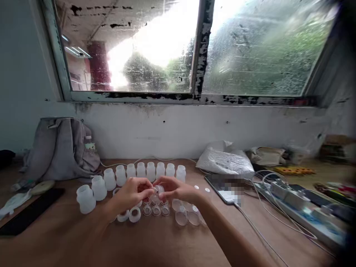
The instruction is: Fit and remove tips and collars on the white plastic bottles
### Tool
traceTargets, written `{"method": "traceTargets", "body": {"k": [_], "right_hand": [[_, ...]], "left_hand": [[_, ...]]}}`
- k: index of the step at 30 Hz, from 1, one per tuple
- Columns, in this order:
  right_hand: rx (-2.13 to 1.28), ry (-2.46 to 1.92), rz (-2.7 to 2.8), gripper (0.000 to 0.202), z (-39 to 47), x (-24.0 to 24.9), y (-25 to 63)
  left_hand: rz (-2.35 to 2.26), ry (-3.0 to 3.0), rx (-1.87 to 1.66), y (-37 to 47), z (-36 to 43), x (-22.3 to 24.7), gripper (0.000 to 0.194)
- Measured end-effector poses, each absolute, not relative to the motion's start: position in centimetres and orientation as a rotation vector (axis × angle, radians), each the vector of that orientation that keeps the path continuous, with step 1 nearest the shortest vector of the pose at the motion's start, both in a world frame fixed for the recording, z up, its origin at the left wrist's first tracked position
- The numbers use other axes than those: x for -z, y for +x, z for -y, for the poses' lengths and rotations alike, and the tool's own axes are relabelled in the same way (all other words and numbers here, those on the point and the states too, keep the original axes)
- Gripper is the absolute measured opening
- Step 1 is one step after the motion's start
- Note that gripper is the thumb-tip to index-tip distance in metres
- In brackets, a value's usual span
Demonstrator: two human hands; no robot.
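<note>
My left hand [130,194] and my right hand [178,189] meet over the middle of the table, fingers pinched round a small clear plastic part [159,189] between them. A curved row of white translucent bottles [150,171] stands behind the hands and runs round to the left. Below my left hand lie white rings [135,214]. Several small clear round parts [156,210] are lined up just under the held part. Clear round caps [181,218] lie beneath my right wrist, partly hidden by it.
A grey backpack [62,148] leans on the wall at left, near a black flat object [33,211]. At right are a phone [225,189] on a cable, a silvery plastic bag [226,161] and a power strip [303,215]. Small white discs [207,190] lie near the phone.
</note>
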State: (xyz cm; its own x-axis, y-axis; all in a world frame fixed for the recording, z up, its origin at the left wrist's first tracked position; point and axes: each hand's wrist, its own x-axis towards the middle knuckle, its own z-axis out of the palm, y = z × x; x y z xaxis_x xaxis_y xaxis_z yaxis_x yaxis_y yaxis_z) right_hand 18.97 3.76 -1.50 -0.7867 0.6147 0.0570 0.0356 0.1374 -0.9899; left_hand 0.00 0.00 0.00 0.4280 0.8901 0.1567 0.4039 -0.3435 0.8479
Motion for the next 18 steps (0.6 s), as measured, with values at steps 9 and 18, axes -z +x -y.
{"method": "traceTargets", "body": {"k": [9, 18], "right_hand": [[-1.361, -0.908, 1.909, 0.04, -5.0, 1.0, 20.9], [-1.283, -0.983, 1.952, 0.039, -5.1, 1.2, 21.1]], "left_hand": [[-1.428, 2.212, -0.613, -0.7, 0.4, 0.1, 0.027], [-1.489, 2.533, 0.053, 0.8, -0.4, 5.3, 0.018]]}}
